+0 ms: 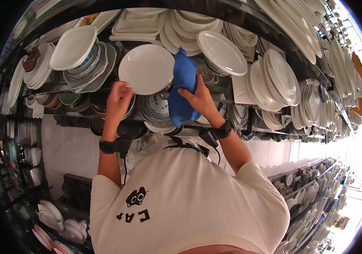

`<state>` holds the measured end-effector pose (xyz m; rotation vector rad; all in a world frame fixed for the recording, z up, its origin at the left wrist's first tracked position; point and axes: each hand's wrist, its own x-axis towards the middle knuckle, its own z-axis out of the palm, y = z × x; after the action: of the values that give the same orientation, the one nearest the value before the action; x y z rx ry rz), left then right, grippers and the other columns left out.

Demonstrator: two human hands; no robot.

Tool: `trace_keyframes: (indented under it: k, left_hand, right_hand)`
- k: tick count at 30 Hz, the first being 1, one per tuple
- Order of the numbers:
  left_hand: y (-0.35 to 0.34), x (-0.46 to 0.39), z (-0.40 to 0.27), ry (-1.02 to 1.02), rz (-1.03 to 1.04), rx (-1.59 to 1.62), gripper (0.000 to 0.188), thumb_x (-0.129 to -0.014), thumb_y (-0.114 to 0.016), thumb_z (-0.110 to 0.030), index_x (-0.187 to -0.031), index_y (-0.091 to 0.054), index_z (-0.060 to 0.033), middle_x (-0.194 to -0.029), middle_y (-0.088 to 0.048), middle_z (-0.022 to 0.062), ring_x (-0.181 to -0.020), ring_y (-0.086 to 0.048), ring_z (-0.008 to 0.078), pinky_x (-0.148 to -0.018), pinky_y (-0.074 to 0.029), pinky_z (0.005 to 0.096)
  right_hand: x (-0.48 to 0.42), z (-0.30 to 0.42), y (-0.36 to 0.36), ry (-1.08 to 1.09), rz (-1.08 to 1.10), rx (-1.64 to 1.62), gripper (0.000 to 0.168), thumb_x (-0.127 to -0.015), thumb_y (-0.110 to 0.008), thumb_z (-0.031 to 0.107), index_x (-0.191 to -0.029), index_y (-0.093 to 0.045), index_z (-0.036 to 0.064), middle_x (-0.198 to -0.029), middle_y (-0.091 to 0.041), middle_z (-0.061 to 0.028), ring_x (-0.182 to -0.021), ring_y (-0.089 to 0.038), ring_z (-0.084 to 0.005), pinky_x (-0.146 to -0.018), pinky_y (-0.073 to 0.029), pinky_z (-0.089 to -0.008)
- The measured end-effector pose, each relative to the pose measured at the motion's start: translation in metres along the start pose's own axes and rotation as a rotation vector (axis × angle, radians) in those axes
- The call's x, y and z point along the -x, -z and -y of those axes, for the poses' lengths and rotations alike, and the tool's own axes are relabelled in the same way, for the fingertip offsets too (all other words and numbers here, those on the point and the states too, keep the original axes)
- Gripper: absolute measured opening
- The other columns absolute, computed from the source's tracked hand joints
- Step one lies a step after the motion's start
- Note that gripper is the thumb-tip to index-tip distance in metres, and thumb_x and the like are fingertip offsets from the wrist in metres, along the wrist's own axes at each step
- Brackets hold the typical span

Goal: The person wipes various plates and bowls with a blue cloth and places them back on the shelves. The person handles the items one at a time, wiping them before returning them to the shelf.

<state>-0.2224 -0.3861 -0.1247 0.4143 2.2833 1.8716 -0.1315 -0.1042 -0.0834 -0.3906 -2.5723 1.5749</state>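
A blue cloth (pixel 184 95) hangs from my right hand (pixel 201 98), pinched between thumb and fingers. Its upper part lies against the right rim of a round white plate (pixel 146 69). My left hand (pixel 119 95) is at the lower left edge of that plate, fingers curled; whether they touch the rim is unclear. What bears the plate from below is hidden. To the right of the cloth, an oval white plate (pixel 222 53) rests tilted on a patterned bowl. On the left, a squarish white dish (pixel 73 47) tops a stack of bowls and wavy-edged plates.
Stacked white plates (pixel 274 79) crowd the shelf at right, and rectangular trays (pixel 138 25) sit at the back. Below are patterned plates (pixel 155 109) and dark bowls (pixel 131 128). A shelf edge (pixel 181 7) crosses above. More racks of dishes stand behind on both sides.
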Motion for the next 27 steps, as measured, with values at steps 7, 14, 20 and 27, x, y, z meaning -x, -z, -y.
trace_keyframes:
  k: [7,14,20,27]
  left_hand:
    - [-0.09,0.019,-0.081,-0.093,0.401,0.186,0.032,-0.093,-0.067,-0.021,-0.116,-0.061,-0.0003,-0.1,-0.069,0.0056,-0.093,-0.063,0.0133,-0.086,-0.05,0.0296]
    - [-0.102,0.016,-0.104,-0.131,0.453,0.168,0.026,-0.094,-0.065,-0.016,-0.113,-0.066,0.0005,-0.101,-0.07,0.0035,-0.092,-0.06,0.0086,-0.084,-0.049,0.0274]
    - [-0.109,0.015,-0.126,-0.19,0.412,0.201,0.025,-0.096,-0.063,-0.016,-0.115,-0.065,0.0,-0.106,-0.068,0.0006,-0.097,-0.058,0.0093,-0.09,-0.045,0.0268]
    - [-0.103,0.013,-0.126,-0.131,0.391,0.18,0.027,-0.095,-0.064,-0.014,-0.117,-0.063,0.0017,-0.109,-0.068,0.0016,-0.099,-0.058,0.0095,-0.09,-0.045,0.0258]
  right_hand:
    - [0.038,0.021,0.015,0.374,0.002,0.153,0.068,-0.069,-0.08,0.016,-0.124,-0.043,-0.001,-0.114,-0.057,-0.0254,-0.107,-0.058,-0.0442,-0.088,-0.049,-0.0443]
    - [0.056,0.005,0.058,0.24,0.157,-0.102,0.083,-0.066,-0.087,0.025,-0.132,-0.044,0.0,-0.119,-0.059,-0.0244,-0.11,-0.059,-0.0391,-0.091,-0.048,-0.0414]
    - [0.07,-0.022,0.084,0.238,0.236,-0.036,0.062,-0.071,-0.083,0.022,-0.122,-0.057,-0.003,-0.109,-0.066,-0.0227,-0.102,-0.063,-0.0365,-0.09,-0.048,-0.0378]
    - [0.084,-0.03,0.108,0.208,0.142,0.013,0.044,-0.075,-0.081,0.018,-0.111,-0.062,0.001,-0.092,-0.067,-0.0143,-0.082,-0.062,-0.0215,-0.08,-0.049,-0.0336]
